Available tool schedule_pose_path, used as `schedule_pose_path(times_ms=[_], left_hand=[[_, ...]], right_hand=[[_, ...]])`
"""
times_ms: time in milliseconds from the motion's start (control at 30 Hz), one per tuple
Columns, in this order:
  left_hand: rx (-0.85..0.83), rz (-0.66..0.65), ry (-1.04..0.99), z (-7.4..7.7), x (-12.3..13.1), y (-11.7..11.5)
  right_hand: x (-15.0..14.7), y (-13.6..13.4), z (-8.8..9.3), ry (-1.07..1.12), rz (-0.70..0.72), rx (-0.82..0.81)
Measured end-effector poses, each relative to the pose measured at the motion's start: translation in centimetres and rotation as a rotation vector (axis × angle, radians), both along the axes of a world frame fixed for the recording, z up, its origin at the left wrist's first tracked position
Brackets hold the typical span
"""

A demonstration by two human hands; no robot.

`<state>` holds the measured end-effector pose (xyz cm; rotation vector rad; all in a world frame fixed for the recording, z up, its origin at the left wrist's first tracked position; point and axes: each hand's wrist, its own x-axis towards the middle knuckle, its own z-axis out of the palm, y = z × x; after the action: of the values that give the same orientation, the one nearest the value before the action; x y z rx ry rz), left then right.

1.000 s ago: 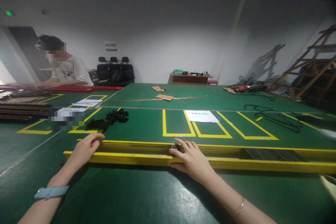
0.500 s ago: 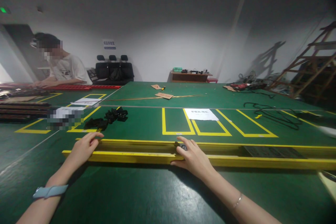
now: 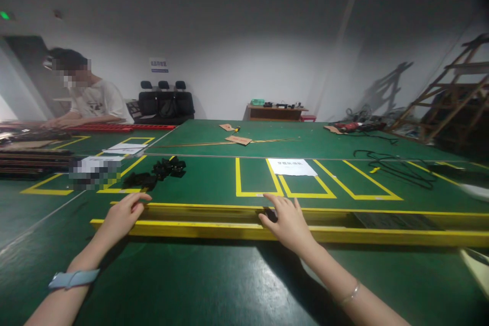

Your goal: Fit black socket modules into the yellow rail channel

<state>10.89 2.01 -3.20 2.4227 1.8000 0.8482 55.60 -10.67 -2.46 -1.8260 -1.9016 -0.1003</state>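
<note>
A long yellow channel (image 3: 214, 232) lies across the green table in front of me, its open side up. My left hand (image 3: 128, 211) rests at its left end, fingers curled over the edges. My right hand (image 3: 284, 219) is over the middle of the channel, fingers spread, with a small black piece (image 3: 270, 215) inside the channel beside the thumb. Farther right, a dark flat plate (image 3: 395, 221) sits in the channel. Black parts (image 3: 168, 167) lie in a pile behind the channel's left part.
Behind the channel are a white paper sheet (image 3: 292, 167), black cables (image 3: 397, 165) and cardboard pieces (image 3: 239, 140). Stacked dark rails (image 3: 34, 163) lie at the left. A person (image 3: 91, 97) works beside red rails (image 3: 126, 127) at the far left.
My right hand has moved a little to the right and its fingers have lifted and spread. My left hand has stayed at the channel's left end.
</note>
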Motion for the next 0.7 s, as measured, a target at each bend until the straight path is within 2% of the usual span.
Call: schedule_pose_path(times_ms=[100, 267, 700], left_hand=[[-0.005, 0.008, 0.006, 0.0, 0.1, 0.0], [0.009, 0.010, 0.010, 0.1, 0.2, -0.1], [0.022, -0.001, -0.004, 0.0, 0.1, -0.1]], right_hand=[[0.7, 0.3, 0.0, -0.094, -0.117, -0.098], [0.8, 0.3, 0.8, -0.170, -0.156, -0.246], [0.5, 0.4, 0.7, -0.149, -0.156, -0.248]])
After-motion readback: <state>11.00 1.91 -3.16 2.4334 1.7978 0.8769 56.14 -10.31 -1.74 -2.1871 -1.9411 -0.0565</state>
